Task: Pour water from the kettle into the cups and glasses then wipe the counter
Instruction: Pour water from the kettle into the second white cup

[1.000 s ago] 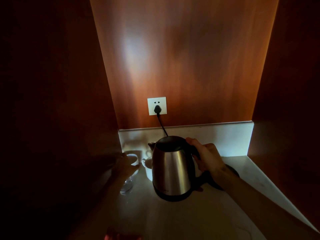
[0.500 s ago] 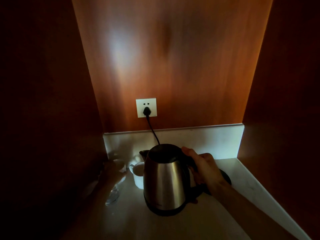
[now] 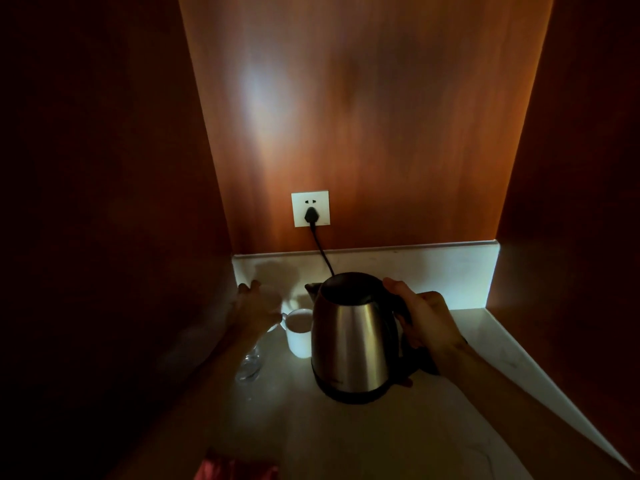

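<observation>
The steel kettle (image 3: 353, 341) is gripped by its handle in the right hand (image 3: 427, 320); whether anything is held in the left hand (image 3: 254, 311), beside the white cup (image 3: 299, 332), cannot be told.

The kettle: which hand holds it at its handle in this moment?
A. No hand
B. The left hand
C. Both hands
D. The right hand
D: the right hand has its fingers curled round the black handle of the kettle, while the left hand reaches toward the back left corner, apart from the kettle.
</observation>
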`<state>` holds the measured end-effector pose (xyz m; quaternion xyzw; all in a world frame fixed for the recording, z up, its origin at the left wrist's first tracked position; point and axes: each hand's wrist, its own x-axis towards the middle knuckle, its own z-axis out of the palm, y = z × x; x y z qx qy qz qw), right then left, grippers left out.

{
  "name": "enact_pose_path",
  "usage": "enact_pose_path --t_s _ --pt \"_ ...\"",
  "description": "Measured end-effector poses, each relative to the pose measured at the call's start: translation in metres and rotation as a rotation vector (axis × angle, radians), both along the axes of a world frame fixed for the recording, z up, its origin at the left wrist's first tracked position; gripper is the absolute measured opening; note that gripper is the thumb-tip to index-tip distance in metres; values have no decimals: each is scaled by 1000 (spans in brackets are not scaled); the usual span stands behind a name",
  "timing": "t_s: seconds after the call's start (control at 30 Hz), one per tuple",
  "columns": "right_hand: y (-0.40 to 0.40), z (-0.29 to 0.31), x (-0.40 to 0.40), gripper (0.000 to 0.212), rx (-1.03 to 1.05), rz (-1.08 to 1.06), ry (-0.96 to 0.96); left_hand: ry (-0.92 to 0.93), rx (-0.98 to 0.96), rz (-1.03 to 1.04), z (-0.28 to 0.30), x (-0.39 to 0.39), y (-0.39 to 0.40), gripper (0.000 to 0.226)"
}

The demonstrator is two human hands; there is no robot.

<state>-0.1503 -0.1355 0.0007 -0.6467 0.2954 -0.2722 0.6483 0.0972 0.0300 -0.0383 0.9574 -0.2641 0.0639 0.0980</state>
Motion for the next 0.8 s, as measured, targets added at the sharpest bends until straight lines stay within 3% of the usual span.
enact_pose_path --t_s 0.1,0.27,0.5,0.8 --pt "9 7 -12 57 -27 8 -18 -35 -24 -25 12 -24 8 43" --pt "22 17 -39 57 -43 -22 -5 69 -257 -16 18 -71 24 76" --pt "34 21 -86 58 -73 -26 -2 42 -257 -46 14 -139 34 73" --pt "30 17 -137 53 -42 42 15 175 -283 -48 -29 -207 42 85"
